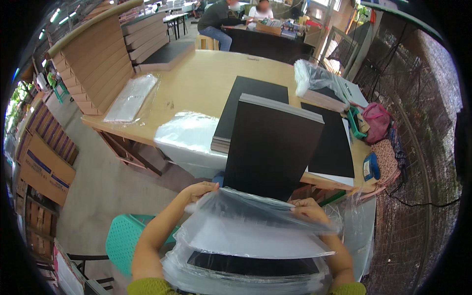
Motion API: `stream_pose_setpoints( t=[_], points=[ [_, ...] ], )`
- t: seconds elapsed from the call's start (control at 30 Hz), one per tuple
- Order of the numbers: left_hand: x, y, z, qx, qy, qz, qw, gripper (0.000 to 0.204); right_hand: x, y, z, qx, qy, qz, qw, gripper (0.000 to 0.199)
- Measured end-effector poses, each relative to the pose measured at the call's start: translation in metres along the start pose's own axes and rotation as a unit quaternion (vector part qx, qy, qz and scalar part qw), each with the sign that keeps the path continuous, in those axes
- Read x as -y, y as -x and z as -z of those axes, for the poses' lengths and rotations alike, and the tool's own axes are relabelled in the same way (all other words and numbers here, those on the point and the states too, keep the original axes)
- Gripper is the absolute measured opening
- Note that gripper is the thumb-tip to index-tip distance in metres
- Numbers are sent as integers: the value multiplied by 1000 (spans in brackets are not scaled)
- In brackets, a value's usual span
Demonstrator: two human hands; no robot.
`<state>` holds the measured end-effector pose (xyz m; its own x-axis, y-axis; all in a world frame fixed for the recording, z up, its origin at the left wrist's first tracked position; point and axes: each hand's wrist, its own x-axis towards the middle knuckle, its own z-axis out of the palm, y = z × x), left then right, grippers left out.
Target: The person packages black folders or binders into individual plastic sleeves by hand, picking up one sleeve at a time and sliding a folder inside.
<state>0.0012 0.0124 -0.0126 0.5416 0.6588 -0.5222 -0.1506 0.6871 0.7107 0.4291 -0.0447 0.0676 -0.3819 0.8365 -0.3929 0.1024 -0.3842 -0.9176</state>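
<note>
One clear plastic sleeve spans the space between the left hand, at its ten o'clock, and the right hand, at its two. Handling the sleeve's edge looks to be the step in hand, probably to find or spread its mouth for packing. And the next move? I'd say it calls for parting the layers while both corners stay taut.

Now the fingers! On the left, thumb and fingertips are closed together on the film, hardly any gap showing. On the right, the fingers curl over the edge with the thumb tucked in close, a pinch on plastic only.

Straight ahead at twelve, just beyond the sleeve, slants a stack of black boards, neither hand visibly gripping it. Down at six, below the sleeve, sits a plastic-wrapped pile, a black face showing between its pale layers.
</note>
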Motion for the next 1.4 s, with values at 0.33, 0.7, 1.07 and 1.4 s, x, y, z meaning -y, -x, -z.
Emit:
stream_pose_setpoints(
  t=[0.33,0.7,1.07,1.4],
  points=[
    [19,-35,17,-66,-146,27,987,21,-147,-53,45,-156,32,-108,981,36],
    [34,-52,56,-149,-177,-6,973,19,-164,-75,23,-134,-197,-150,960,27],
    [60,-76,9,-356,-441,-182,804,34,-165,-35,26,-157,-223,-9,962,30],
    [27,-24,33,-404,-541,-66,735,32,-133,-32,-17,-112,-367,-6,924,15]
  ],
)
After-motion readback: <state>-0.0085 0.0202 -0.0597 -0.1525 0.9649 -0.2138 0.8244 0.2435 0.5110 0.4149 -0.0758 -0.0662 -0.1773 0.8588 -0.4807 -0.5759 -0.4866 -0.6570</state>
